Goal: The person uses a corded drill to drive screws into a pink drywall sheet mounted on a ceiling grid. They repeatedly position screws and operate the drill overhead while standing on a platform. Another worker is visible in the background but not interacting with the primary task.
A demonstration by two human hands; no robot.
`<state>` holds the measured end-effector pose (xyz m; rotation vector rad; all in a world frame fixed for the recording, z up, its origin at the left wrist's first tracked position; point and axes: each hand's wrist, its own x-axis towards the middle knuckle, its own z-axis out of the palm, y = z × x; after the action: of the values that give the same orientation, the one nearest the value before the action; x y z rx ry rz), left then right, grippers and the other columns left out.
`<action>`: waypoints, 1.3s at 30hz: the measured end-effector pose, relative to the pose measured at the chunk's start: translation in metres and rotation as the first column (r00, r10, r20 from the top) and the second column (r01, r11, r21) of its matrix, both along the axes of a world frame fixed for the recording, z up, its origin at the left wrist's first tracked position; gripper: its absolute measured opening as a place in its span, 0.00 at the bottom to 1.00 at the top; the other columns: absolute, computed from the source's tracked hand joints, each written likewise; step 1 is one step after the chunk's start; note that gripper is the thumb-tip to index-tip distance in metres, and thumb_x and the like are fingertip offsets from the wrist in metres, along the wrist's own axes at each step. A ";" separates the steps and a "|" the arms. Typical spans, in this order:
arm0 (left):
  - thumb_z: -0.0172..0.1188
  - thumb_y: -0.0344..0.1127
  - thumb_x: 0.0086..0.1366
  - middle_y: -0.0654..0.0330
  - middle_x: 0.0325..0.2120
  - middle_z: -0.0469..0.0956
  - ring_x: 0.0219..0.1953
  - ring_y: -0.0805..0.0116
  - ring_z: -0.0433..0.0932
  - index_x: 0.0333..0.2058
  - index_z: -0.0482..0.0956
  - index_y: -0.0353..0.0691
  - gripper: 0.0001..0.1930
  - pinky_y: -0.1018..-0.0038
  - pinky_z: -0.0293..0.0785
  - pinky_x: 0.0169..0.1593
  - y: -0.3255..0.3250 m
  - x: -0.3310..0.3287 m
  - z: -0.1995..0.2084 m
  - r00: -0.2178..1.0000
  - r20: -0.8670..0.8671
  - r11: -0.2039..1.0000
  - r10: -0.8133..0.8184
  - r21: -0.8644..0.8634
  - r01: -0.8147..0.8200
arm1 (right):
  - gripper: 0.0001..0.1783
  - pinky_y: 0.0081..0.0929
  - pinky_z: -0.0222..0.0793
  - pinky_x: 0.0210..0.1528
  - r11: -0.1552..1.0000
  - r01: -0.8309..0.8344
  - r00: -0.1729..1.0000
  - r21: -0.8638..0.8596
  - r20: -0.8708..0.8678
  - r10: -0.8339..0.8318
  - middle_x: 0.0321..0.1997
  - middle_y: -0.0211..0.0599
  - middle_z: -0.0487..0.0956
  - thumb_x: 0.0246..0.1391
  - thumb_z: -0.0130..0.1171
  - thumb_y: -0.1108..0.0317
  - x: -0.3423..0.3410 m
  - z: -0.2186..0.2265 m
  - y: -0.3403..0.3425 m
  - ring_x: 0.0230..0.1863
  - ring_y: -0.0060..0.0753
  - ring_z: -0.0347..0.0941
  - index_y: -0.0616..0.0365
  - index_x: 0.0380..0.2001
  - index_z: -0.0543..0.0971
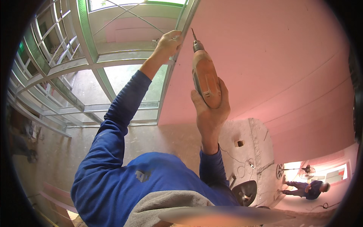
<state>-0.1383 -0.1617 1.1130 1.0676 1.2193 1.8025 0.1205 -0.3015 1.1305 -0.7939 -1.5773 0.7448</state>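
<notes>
My right hand is wrapped around the body of an orange-brown power drill. The drill points away from me, and its thin bit ends in front of the pink plasterboard, near its left edge; whether the tip touches cannot be told. My left hand is raised at the metal stud along that edge. Its fingers are curled closed against the stud, and what lies between them is too small to make out.
A metal stud frame spreads to the left over a concrete floor. At lower right are a black tub, a cable, a small box and a pedestal fan. Another person in dark clothes stands beyond.
</notes>
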 end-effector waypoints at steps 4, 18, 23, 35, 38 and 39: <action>0.62 0.35 0.80 0.66 0.24 0.74 0.20 0.81 0.65 0.59 0.81 0.36 0.14 0.77 0.55 0.21 0.010 0.006 -0.005 0.997 -0.048 0.999 0.054 0.004 -0.054 | 0.37 0.31 0.84 0.53 0.999 0.004 1.000 -0.034 0.022 -0.003 0.55 0.49 0.87 0.56 0.76 0.75 -0.001 0.005 -0.004 0.50 0.35 0.86 0.71 0.68 0.74; 0.64 0.38 0.78 0.67 0.19 0.72 0.23 0.79 0.69 0.51 0.82 0.35 0.13 0.75 0.63 0.27 0.016 0.010 -0.009 0.989 -0.086 0.991 0.121 0.059 -0.116 | 0.37 0.33 0.84 0.56 0.998 0.062 0.993 0.014 0.100 -0.063 0.56 0.47 0.86 0.53 0.76 0.78 -0.003 0.010 -0.004 0.53 0.37 0.86 0.66 0.67 0.76; 0.64 0.37 0.78 0.67 0.19 0.72 0.22 0.79 0.68 0.50 0.82 0.35 0.11 0.75 0.62 0.27 0.017 0.012 -0.008 0.982 -0.116 0.988 0.149 0.057 -0.143 | 0.38 0.33 0.85 0.53 0.995 0.068 0.990 0.076 0.121 -0.077 0.54 0.49 0.87 0.53 0.78 0.77 -0.003 0.010 0.000 0.49 0.37 0.87 0.67 0.67 0.75; 0.64 0.35 0.77 0.68 0.19 0.71 0.21 0.79 0.68 0.47 0.81 0.36 0.08 0.75 0.62 0.26 0.020 0.009 -0.009 0.985 -0.101 0.989 0.139 0.072 -0.132 | 0.38 0.35 0.84 0.54 0.991 0.092 0.984 0.101 0.144 -0.106 0.54 0.50 0.87 0.52 0.78 0.76 -0.005 0.011 0.005 0.50 0.39 0.87 0.68 0.66 0.76; 0.65 0.35 0.77 0.67 0.19 0.73 0.22 0.79 0.69 0.47 0.82 0.37 0.08 0.75 0.62 0.26 0.021 0.008 -0.011 0.982 -0.113 0.987 0.149 0.071 -0.141 | 0.39 0.36 0.84 0.54 0.991 0.105 0.976 0.080 0.181 -0.118 0.54 0.51 0.87 0.51 0.78 0.76 -0.006 0.013 0.006 0.49 0.40 0.88 0.68 0.66 0.76; 0.65 0.35 0.76 0.66 0.20 0.74 0.22 0.79 0.69 0.47 0.82 0.37 0.09 0.75 0.62 0.26 0.021 0.008 -0.011 0.982 -0.117 0.987 0.151 0.066 -0.144 | 0.39 0.36 0.84 0.54 0.990 0.112 0.974 0.088 0.190 -0.127 0.54 0.51 0.87 0.51 0.78 0.76 -0.006 0.014 0.006 0.49 0.40 0.88 0.68 0.67 0.76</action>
<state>-0.1301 -0.1403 1.1022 1.1607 1.3576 1.9184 0.1144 -0.2956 1.1442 -0.9188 -1.7057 0.5287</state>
